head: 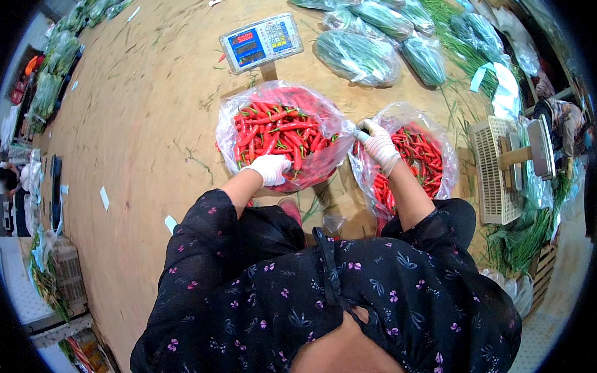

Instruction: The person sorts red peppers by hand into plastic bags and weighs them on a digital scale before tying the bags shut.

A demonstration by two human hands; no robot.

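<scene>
Long red chili peppers (271,131) with green stems fill an opened clear plastic bag (228,110) before me, directly below a scale's display head. My left hand (271,169), in a white knit glove, is at the bag's near side against the peppers; its fingertips are partly hidden, so its grip is unclear. Also gloved, my right hand (379,144) pinches the gathered right edge of this bag. Beneath my right forearm stands a second open plastic bag (450,159), holding more red chili peppers (420,151).
The digital scale display (261,42) stands on a post beyond the peppers. Bagged green stalks (357,58) lie at upper right. A cream plastic crate (494,168) and another scale head (541,148) are at right. One person (564,126) bends there; another (8,179) is far left.
</scene>
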